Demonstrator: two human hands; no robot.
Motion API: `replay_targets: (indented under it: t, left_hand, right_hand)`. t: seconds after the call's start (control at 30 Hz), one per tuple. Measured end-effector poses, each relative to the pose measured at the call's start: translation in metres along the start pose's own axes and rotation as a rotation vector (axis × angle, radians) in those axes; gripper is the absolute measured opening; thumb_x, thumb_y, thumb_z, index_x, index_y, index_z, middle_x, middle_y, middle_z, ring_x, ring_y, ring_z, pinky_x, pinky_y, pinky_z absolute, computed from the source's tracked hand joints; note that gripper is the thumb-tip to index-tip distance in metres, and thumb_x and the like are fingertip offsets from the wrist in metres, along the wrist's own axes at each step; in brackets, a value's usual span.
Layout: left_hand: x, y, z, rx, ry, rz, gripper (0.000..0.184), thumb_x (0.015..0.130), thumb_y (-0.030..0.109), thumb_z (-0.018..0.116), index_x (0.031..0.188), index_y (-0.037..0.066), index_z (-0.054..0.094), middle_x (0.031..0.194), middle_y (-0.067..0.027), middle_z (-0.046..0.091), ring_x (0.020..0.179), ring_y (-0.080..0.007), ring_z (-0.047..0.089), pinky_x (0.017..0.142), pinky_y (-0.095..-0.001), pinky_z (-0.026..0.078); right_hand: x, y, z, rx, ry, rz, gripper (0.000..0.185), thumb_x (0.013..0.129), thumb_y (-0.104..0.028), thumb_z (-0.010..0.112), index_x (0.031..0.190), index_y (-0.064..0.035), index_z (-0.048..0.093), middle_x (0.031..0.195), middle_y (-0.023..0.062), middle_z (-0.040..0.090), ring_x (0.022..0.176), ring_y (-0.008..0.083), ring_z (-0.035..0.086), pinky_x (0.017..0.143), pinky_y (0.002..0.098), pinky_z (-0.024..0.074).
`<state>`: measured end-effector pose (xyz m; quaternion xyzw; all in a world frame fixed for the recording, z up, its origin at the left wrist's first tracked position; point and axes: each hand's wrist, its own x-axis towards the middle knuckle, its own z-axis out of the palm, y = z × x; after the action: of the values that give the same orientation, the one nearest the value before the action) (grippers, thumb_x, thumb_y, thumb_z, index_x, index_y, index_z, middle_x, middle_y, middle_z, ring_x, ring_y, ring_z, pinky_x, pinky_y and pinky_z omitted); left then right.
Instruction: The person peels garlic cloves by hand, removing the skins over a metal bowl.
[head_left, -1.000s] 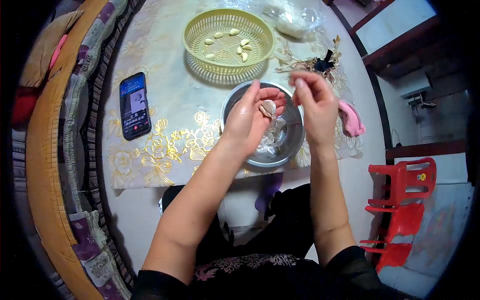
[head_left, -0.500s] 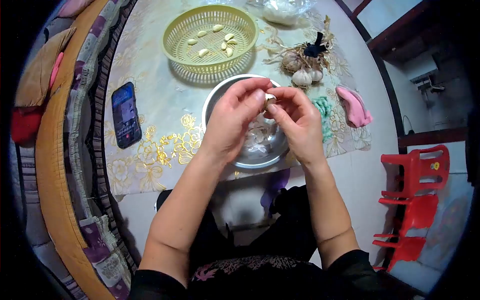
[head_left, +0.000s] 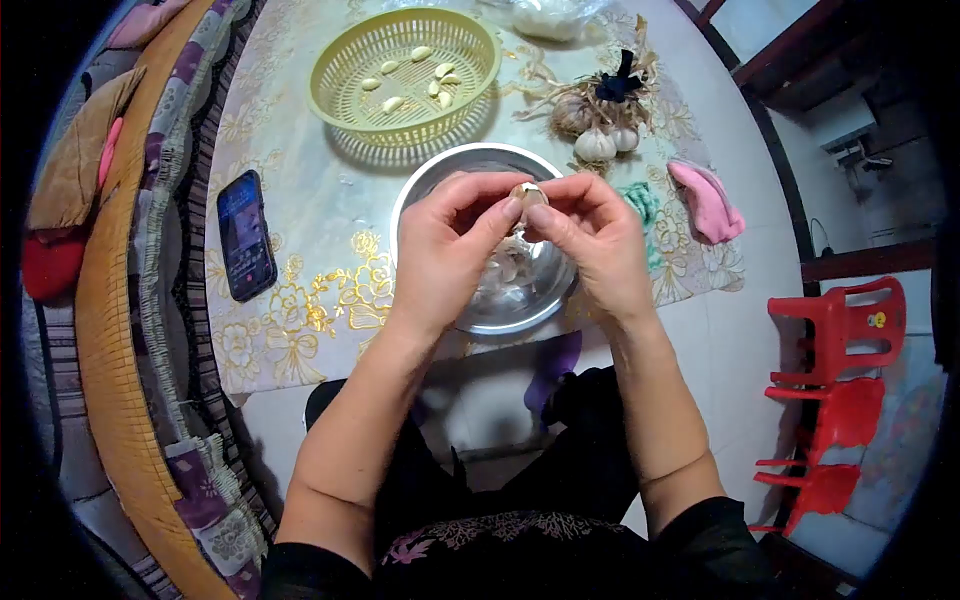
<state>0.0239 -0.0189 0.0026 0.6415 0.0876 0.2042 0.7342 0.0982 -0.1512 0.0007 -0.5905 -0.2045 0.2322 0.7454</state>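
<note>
Both my left hand (head_left: 450, 245) and my right hand (head_left: 597, 240) pinch one garlic clove (head_left: 529, 198) between thumbs and fingertips. Papery skin shows on the clove, with a whitish patch at its top. Directly below is a shiny metal bowl (head_left: 490, 325), partly covered by my hands, with loose garlic skins (head_left: 512, 265) inside. Beyond it, to the left, a yellow-green plastic basket (head_left: 400, 128) holds several peeled cloves (head_left: 392, 104). A bunch of garlic bulbs (head_left: 596, 145) with dry stalks and a black tie lies at the back right.
A phone (head_left: 246, 235) lies on the table's left side. Right of the bowl are a green mesh piece (head_left: 640, 205) and a pink cloth item (head_left: 706, 203). A clear plastic bag (head_left: 555, 18) sits at the back. Red chairs (head_left: 835, 335) stand on the right floor.
My hands have come slightly down and closer to me, still pinching the clove, which now shows more of its brownish skin. The whole view has shifted a little.
</note>
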Motion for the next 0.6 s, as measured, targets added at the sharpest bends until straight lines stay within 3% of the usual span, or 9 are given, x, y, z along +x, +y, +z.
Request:
replay_targets:
  t: [0.37, 0.47, 0.6]
  left_hand:
    - [0.000, -0.003, -0.011, 0.203, -0.049, 0.070, 0.018, 0.083, 0.006, 0.063, 0.100, -0.001, 0.066, 0.090, -0.0067, 0.063, 0.085, -0.0120, 0.058, 0.075, -0.0224, 0.046]
    - [0.000, -0.001, -0.009, 0.387, -0.019, 0.172, 0.016, 0.081, 0.006, 0.064, 0.096, 0.002, 0.067, 0.082, -0.0060, 0.060, 0.074, -0.0127, 0.057, 0.064, -0.0227, 0.044]
    - [0.000, 0.001, -0.001, 0.293, 0.005, 0.167, 0.016, 0.083, 0.002, 0.060, 0.098, 0.000, 0.063, 0.086, -0.0071, 0.058, 0.076, -0.0123, 0.058, 0.066, -0.0229, 0.046]
  right_hand:
    - [-0.001, 0.002, 0.001, 0.087, 0.035, 0.125, 0.020, 0.079, -0.006, 0.069, 0.096, 0.0016, 0.060, 0.083, 0.0052, 0.063, 0.072, 0.0099, 0.061, 0.067, 0.0230, 0.0518]
    - [-0.004, 0.001, -0.002, 0.109, 0.043, 0.151, 0.019, 0.079, -0.005, 0.067, 0.096, 0.0017, 0.061, 0.083, 0.0071, 0.065, 0.071, 0.0123, 0.062, 0.068, 0.0262, 0.0525]
    - [-0.002, 0.003, -0.001, 0.089, 0.072, 0.176, 0.018, 0.082, -0.009, 0.067, 0.096, 0.0010, 0.062, 0.086, 0.0053, 0.064, 0.073, 0.0106, 0.062, 0.068, 0.0229, 0.0512]
